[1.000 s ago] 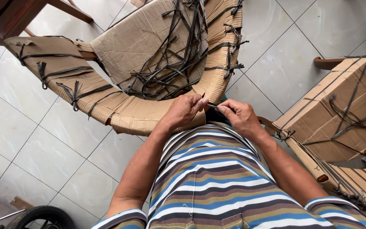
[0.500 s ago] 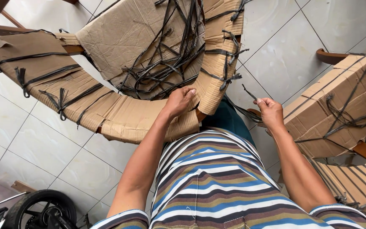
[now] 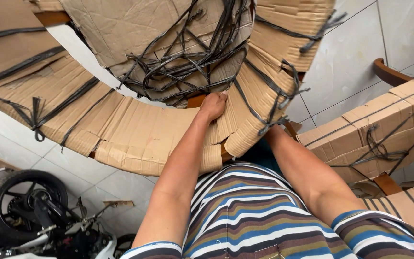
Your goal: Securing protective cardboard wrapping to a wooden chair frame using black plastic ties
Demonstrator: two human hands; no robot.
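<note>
Our left hand [image 3: 212, 105] grips the cardboard-wrapped chair frame [image 3: 135, 139]; above the fingertips a tangle of black straps [image 3: 188, 67] blocks the way. We see open tiled floor [image 3: 350, 62] right of the fingers, up to a second wrapped chair [image 3: 374, 129]. Below-left, a motorbike wheel [image 3: 22, 201] crowds the floor.

My left hand [image 3: 213, 104] grips the edge of a curved cardboard-wrapped chair [image 3: 135, 139] bound with black straps [image 3: 188, 67]. My right forearm runs under the cardboard, its hand hidden. Another wrapped chair [image 3: 374, 136] stands right; a motorbike [image 3: 29, 211] lies below left
</note>
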